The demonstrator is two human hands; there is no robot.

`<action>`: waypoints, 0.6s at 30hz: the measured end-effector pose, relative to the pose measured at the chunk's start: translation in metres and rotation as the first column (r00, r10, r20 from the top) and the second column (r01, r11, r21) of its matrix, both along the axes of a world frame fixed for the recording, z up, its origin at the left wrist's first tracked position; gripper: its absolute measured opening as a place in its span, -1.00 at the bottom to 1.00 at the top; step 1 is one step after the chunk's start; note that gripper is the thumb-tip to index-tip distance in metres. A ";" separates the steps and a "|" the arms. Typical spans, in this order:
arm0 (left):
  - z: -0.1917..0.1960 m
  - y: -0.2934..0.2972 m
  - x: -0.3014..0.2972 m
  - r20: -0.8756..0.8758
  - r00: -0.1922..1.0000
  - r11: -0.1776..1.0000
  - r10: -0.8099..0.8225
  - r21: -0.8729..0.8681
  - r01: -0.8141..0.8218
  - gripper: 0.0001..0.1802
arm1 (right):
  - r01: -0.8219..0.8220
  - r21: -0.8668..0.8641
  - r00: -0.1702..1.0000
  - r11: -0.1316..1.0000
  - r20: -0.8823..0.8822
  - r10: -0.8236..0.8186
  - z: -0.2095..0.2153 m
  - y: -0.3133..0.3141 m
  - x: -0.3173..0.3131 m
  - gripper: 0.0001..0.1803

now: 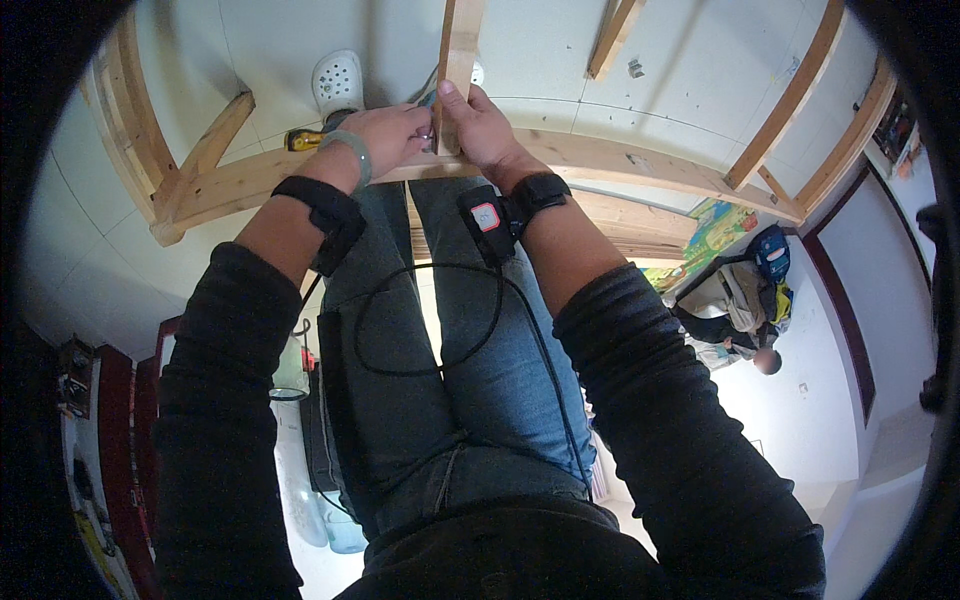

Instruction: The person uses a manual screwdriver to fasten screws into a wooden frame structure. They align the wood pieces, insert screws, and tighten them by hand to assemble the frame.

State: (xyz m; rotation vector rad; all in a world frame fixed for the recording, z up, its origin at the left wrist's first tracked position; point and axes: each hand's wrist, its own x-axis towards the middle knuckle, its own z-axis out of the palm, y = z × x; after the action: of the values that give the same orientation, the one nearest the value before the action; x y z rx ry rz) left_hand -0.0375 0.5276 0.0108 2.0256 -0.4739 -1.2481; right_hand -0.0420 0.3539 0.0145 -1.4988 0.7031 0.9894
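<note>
A pale wooden frame [590,155] stretches across in front of my legs. One of its bars [460,40] runs away from me and meets the near cross rail at the middle. My right hand [480,130] is wrapped round that bar close to the joint, its thumb lying along the wood. On the left side of the same joint, my left hand [385,140] has its fingers bent together against the wood; a small thing at its fingertips is too hidden to name. Left of that hand, on the rail, lies a yellow-and-black tool [303,140], partly covered.
White clogs [337,82] show beyond the rail on the pale tiled floor. More frame bars [790,95] stand at the right and left. A black cable [435,372] loops over my thighs from the wrist devices. Another person [745,355] is at the right.
</note>
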 end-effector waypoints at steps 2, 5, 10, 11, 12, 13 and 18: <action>0.000 0.004 -0.001 0.011 1.000 0.999 0.024 -0.038 -0.023 -0.78 | 0.030 0.020 1.000 0.999 0.003 -0.030 -0.001 0.000 -0.001 -0.27; 0.009 0.014 0.004 0.034 0.999 1.000 -0.002 -0.015 0.003 -0.80 | 0.041 0.003 0.999 0.999 -0.006 -0.041 0.001 0.002 0.000 -0.28; 0.043 0.034 0.017 0.013 0.967 0.968 0.253 -0.003 -0.253 -0.80 | 0.016 -0.404 0.951 0.914 0.288 0.111 0.035 0.003 0.006 -0.43; 0.051 0.035 0.017 0.041 0.955 0.955 0.295 -0.048 -0.293 -0.81 | 0.050 -0.484 0.926 0.874 0.350 0.141 0.046 0.002 0.006 -0.46; 0.060 0.034 0.016 0.065 0.938 0.939 0.341 -0.074 -0.336 -0.81 | 0.014 -0.458 0.893 0.889 0.406 0.195 0.059 0.001 0.004 -0.68; 0.069 0.031 0.014 0.083 0.919 0.921 0.385 -0.100 -0.376 -0.81 | -0.043 -0.314 0.940 0.948 0.309 0.145 0.070 0.001 0.001 -0.71; 0.099 -0.005 0.011 0.184 0.922 0.940 0.342 -0.052 -0.338 -0.81 | -0.005 0.052 0.995 0.999 0.096 0.000 0.094 -0.009 -0.003 -0.84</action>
State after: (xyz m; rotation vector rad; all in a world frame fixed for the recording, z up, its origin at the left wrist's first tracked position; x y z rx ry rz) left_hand -0.0268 0.5231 0.1095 2.1109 -0.2051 -0.8414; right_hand -0.0448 0.3448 0.1084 -1.4918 0.6029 0.9249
